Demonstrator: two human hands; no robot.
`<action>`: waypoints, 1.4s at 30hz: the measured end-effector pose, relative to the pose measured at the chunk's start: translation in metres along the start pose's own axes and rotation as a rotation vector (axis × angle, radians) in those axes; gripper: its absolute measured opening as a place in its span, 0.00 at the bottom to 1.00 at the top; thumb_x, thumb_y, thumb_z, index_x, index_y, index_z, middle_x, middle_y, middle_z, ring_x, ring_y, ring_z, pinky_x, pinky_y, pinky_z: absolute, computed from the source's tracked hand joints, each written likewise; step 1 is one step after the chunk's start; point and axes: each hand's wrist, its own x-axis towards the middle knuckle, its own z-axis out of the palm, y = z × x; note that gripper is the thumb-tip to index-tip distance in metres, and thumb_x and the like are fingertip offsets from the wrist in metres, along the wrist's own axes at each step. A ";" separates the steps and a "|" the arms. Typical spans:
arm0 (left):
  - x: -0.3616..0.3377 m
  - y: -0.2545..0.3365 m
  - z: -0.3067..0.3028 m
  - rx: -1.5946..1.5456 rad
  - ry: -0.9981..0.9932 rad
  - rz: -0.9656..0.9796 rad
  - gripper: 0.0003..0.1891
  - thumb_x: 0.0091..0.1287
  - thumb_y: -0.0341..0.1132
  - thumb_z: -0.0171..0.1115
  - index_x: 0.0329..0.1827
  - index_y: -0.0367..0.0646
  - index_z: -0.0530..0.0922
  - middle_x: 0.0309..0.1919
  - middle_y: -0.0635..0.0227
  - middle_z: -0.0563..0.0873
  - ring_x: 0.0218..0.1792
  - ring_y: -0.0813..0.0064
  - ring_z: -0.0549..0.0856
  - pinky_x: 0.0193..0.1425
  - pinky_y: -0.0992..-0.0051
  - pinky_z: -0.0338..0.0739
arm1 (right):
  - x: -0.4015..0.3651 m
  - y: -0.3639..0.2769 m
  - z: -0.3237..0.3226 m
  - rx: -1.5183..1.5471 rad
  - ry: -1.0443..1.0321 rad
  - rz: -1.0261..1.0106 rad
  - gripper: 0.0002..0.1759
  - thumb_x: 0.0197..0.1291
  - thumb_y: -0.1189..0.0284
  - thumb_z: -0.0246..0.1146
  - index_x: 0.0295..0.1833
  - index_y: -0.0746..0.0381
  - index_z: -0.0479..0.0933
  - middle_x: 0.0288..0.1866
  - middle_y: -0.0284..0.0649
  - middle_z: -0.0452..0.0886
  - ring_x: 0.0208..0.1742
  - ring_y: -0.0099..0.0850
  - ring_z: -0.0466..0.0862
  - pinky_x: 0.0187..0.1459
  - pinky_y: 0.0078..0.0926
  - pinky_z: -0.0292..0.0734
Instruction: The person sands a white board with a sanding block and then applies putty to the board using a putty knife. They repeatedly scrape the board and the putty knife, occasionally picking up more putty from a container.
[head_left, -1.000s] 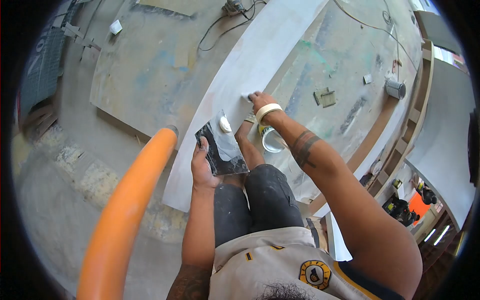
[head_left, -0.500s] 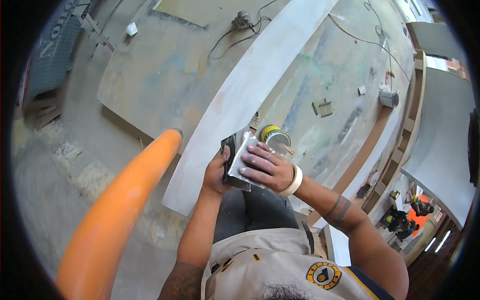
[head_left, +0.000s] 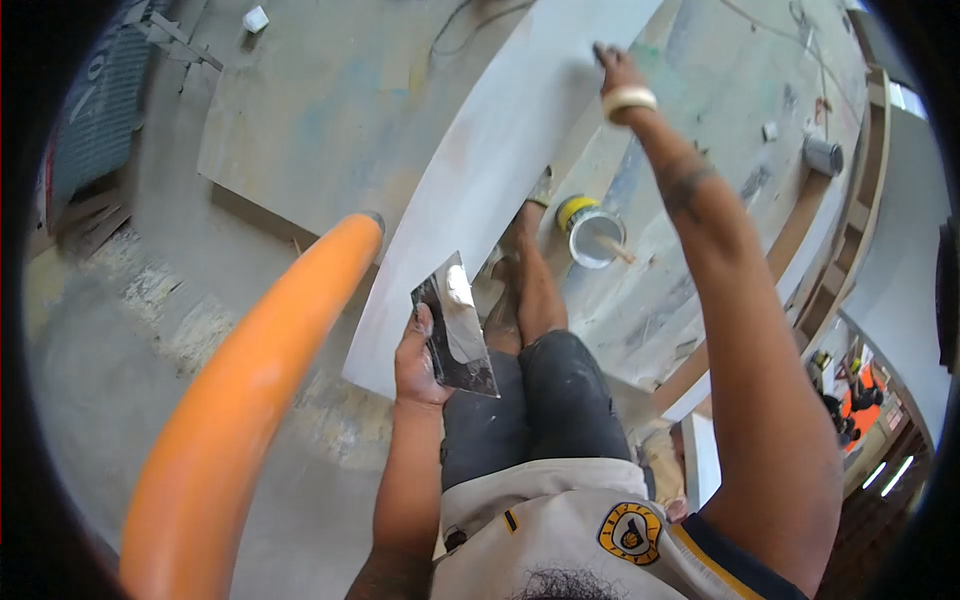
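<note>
The left hand (head_left: 415, 358) closes its fingers on the edge of a thin metal plate (head_left: 458, 330), probably stiff and slippery. The right hand (head_left: 615, 68) touches the far board (head_left: 480, 180), and its grip is unclear.

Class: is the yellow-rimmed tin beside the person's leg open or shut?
Open: the tin stands upright with no lid, pale contents show inside, and a stick rests across its rim.

A single fisheye camera, worn on the person's head, looks steeply down past their chest and knees. The left hand (head_left: 418, 360), gripping a steel spreader blade (head_left: 458, 330), sits near, centre frame. The right hand (head_left: 615, 68) lies far up the white panel (head_left: 480, 170). A dark round border rings everything.
</note>
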 end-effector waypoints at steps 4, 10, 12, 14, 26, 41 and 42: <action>-0.014 -0.023 -0.026 -0.033 0.082 -0.033 0.20 0.78 0.43 0.54 0.66 0.40 0.75 0.52 0.61 0.87 0.50 0.67 0.89 0.55 0.66 0.85 | 0.017 -0.016 0.009 -0.093 0.023 0.137 0.31 0.60 0.75 0.60 0.70 0.54 0.68 0.71 0.50 0.71 0.68 0.51 0.74 0.66 0.46 0.73; -0.015 -0.030 -0.030 -0.066 0.124 -0.036 0.20 0.78 0.42 0.54 0.65 0.39 0.75 0.52 0.61 0.87 0.48 0.67 0.89 0.53 0.66 0.86 | -0.061 -0.075 0.048 -0.067 0.003 0.121 0.34 0.59 0.77 0.57 0.74 0.52 0.67 0.72 0.49 0.70 0.67 0.52 0.74 0.68 0.45 0.71; -0.013 -0.023 -0.016 -0.072 0.101 -0.001 0.20 0.78 0.42 0.54 0.65 0.40 0.75 0.52 0.61 0.87 0.48 0.67 0.89 0.52 0.67 0.86 | -0.108 -0.092 0.070 -0.019 -0.018 0.078 0.36 0.58 0.78 0.57 0.75 0.51 0.66 0.72 0.48 0.70 0.68 0.52 0.73 0.70 0.44 0.69; -0.013 -0.021 -0.008 -0.075 0.085 0.026 0.20 0.78 0.42 0.54 0.65 0.40 0.75 0.52 0.61 0.87 0.48 0.67 0.89 0.51 0.67 0.86 | -0.150 -0.117 0.056 0.030 -0.136 0.071 0.34 0.58 0.75 0.59 0.73 0.55 0.66 0.70 0.50 0.70 0.69 0.52 0.70 0.70 0.48 0.67; 0.009 0.018 0.011 0.901 0.077 0.671 0.16 0.82 0.41 0.49 0.59 0.38 0.78 0.51 0.67 0.83 0.52 0.76 0.80 0.62 0.73 0.72 | -0.208 -0.170 -0.136 1.549 -0.276 0.894 0.13 0.65 0.73 0.63 0.51 0.69 0.80 0.44 0.47 0.87 0.41 0.36 0.89 0.43 0.33 0.86; 0.053 0.053 0.195 2.174 -0.042 0.864 0.27 0.59 0.17 0.56 0.63 0.48 0.81 0.59 0.64 0.84 0.49 0.55 0.83 0.57 0.64 0.77 | -0.088 -0.139 -0.214 2.158 -0.608 0.919 0.16 0.69 0.68 0.61 0.57 0.64 0.77 0.45 0.41 0.87 0.41 0.30 0.89 0.34 0.27 0.85; 0.060 0.053 0.200 2.153 -0.056 0.839 0.27 0.59 0.17 0.57 0.62 0.48 0.82 0.58 0.65 0.85 0.50 0.56 0.84 0.57 0.63 0.78 | -0.064 -0.118 -0.212 2.031 -0.499 0.942 0.16 0.69 0.68 0.62 0.57 0.64 0.77 0.45 0.40 0.87 0.42 0.30 0.89 0.36 0.29 0.85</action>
